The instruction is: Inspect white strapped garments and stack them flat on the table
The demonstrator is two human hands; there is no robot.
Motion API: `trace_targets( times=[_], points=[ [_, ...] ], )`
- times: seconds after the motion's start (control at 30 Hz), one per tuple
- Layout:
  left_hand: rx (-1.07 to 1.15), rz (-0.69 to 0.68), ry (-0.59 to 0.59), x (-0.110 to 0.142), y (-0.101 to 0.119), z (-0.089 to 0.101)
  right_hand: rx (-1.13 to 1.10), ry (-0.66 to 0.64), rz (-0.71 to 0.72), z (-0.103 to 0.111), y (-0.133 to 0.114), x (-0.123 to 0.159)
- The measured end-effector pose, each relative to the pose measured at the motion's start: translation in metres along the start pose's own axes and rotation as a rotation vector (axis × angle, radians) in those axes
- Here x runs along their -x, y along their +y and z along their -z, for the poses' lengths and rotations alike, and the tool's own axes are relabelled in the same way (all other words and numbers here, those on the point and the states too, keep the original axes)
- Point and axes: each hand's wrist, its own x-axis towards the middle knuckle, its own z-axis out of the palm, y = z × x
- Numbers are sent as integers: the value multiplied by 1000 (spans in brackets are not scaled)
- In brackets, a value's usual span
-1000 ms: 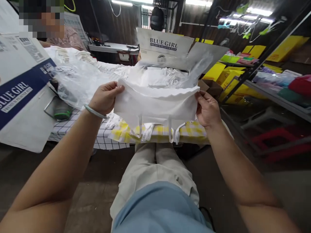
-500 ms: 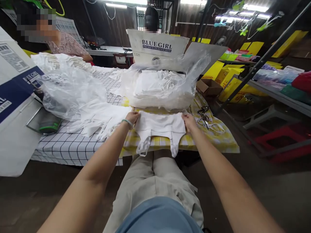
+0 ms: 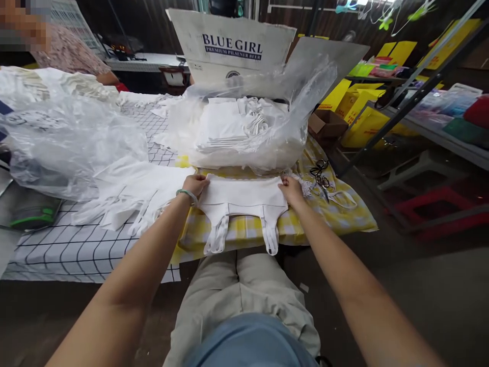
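The flat white cloth garment with two looped straps (image 3: 242,191) lay near the front edge of the cloth-covered bench (image 3: 87,255), on a yellow-and-white checked cover (image 3: 353,216). It stretched between the two hands, to the right of the left hand (image 3: 194,185) and to the left of the right hand (image 3: 292,191). Neither hand was nearer, since each touched one far corner. The long axis of its wide band ran from side to side, roughly square to the person's front, with the straps pointing back toward the body.

The left hand was closed on the upper left corner, thumb and fingers together over the cloth; the right hand pinched the upper right corner in the same way.

The garment looked thin, soft and plain white. Its upper edge was finely wavy, its band nearly smooth, and a seam line crossed below it. The straps hung down in doubled narrow loops, the gap between them showing the yellow checks.

Beyond it sat a crumpled clear plastic bag (image 3: 214,159) around a stack of folded white cloth pieces (image 3: 223,122). Loose white cloth pieces (image 3: 147,178) lay beside the left hand, and dark-handled metal scissors (image 3: 324,182) lay past the right hand.
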Motion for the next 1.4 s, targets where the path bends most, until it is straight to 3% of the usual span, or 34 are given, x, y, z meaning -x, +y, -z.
trace_targets(
  times=[0.07,0.13,0.2,0.27,0.4,0.57,0.77,0.87,0.93,1.0,1.07,1.13,1.2,1.3,1.4],
  points=[
    [-194,-114,74,5,1,-1,117,57,64,-1,-5,5],
    [-450,-354,125,12,4,-4,307,79,248,-2,-14,14],
    [-645,-607,55,21,7,-11,509,-2,410,-7,-24,22],
    [-780,-731,-103,29,9,-19,649,-163,440,-14,-30,27],
    [-974,-609,-310,35,1,-32,791,-380,415,-25,-24,23],
    [-1032,-589,-326,32,-8,-33,783,-407,415,-23,-12,18],
    [-957,-562,-349,40,1,-30,785,-441,361,-18,-18,18],
    [-764,-645,-285,54,3,0,813,-369,386,-16,-33,31],
    [-594,-708,-192,60,-1,38,776,-286,498,-22,-52,47],
    [-480,-709,-29,57,-10,86,630,-296,652,-40,-77,66],
    [-459,-597,204,43,-22,139,433,-407,744,-70,-106,79],
    [-511,-394,428,19,-35,190,294,-508,737,-109,-135,83],
    [-591,-210,523,-8,-47,230,269,-531,653,-152,-160,74],
    [-709,-139,490,-46,-54,260,405,-455,468,-205,-185,47],
    [-814,-178,461,-77,-53,261,556,-423,284,-234,-196,24]
  ],
)
